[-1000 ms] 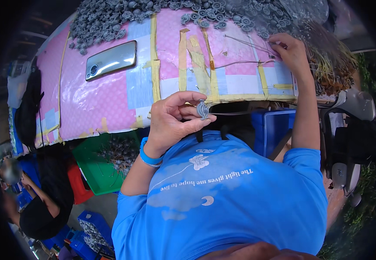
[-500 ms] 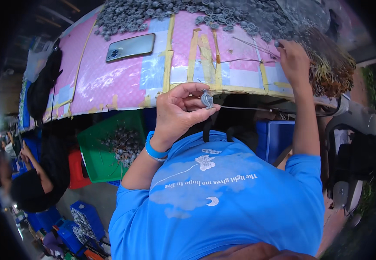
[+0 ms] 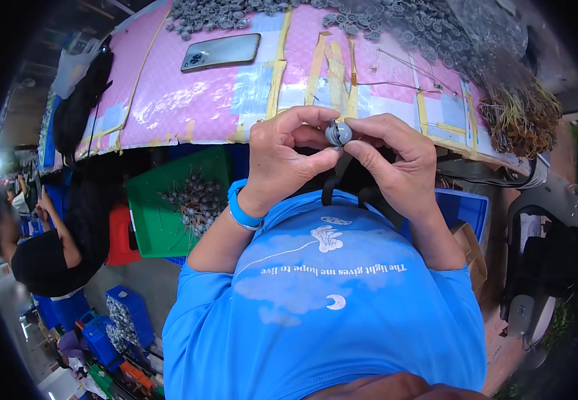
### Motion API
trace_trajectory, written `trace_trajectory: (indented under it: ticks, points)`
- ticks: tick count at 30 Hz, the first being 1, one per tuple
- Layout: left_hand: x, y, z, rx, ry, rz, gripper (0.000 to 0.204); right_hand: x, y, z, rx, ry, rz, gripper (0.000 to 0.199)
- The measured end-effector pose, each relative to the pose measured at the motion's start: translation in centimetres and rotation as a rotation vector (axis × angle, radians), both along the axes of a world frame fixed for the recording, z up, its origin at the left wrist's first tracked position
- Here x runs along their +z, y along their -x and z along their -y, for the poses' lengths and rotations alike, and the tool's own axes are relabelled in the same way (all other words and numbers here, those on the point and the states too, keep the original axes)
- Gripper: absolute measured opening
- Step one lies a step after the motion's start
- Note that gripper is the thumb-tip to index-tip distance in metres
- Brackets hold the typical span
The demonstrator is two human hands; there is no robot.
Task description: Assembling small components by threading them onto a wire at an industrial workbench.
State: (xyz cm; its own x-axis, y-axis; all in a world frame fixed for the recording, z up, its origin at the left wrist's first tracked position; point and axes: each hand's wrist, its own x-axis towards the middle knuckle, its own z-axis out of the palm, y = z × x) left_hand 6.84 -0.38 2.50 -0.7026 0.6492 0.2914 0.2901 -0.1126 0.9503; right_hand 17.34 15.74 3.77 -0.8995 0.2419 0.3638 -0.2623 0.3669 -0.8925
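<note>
Above the table's near edge, my two hands meet at a small grey rounded piece [image 3: 339, 134]. My left hand [image 3: 277, 148] pinches its left side between thumb and fingers. From the right, the thumb and forefinger of my right hand [image 3: 403, 157] close on its smooth, ball-like side. The fingers cover part of the piece, so how its parts fit together is hidden. Many similar grey round pieces [image 3: 429, 30] lie heaped at the table's far side. A few thin wire stems [image 3: 395, 85] rest on the tabletop beyond my right hand.
Pink and blue sheeting with yellow tape covers the table [image 3: 175, 100]. A phone [image 3: 222, 52] lies on it. A bundle of brownish stems [image 3: 522, 117] hangs at the right edge. Below stand a green crate [image 3: 145, 213] with stemmed grey balls and a blue crate [image 3: 465, 203].
My right hand has come back from the far right of the table to the piece in my left hand, bringing a grey ball against it. The view has shifted slightly.
</note>
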Motion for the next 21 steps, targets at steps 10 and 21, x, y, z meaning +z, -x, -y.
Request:
trace_trajectory:
  ticks: [10,21]
  points:
    - [-0.7,0.4,-0.3,0.106,0.168,-0.514,0.036,-1.5,0.7,0.9,-0.077,0.201,0.227,0.019]
    - [-0.7,0.8,-0.9,-0.035,-0.095,0.030,0.045,-3.0,2.6,-2.8,0.352,0.730,0.156,0.040]
